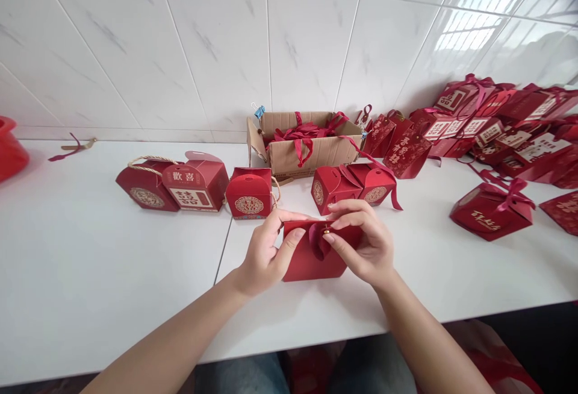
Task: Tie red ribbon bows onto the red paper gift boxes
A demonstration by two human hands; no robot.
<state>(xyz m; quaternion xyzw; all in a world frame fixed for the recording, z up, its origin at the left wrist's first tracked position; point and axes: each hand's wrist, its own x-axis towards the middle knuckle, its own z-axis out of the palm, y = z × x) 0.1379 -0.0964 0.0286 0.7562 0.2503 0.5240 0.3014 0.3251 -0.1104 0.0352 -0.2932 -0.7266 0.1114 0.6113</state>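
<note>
A red paper box [311,264] stands on the white table in front of me, its top edge level with my fingers. My left hand [271,252] grips the box's upper left side, thumb on the near face and fingers behind. At the upper right, my right hand [361,243] pinches a small gold-coloured piece [326,231] between thumb and index finger. A dark red ribbon loop [317,242] lies against the near face between my hands. The far side of the box is hidden.
Behind the box is an open cardboard box [316,156] of red ribbons. Small red boxes [194,186] stand to its left, and many more [478,123] are piled at the right. A beribboned box [492,210] stands right; a red container [11,148] is far left.
</note>
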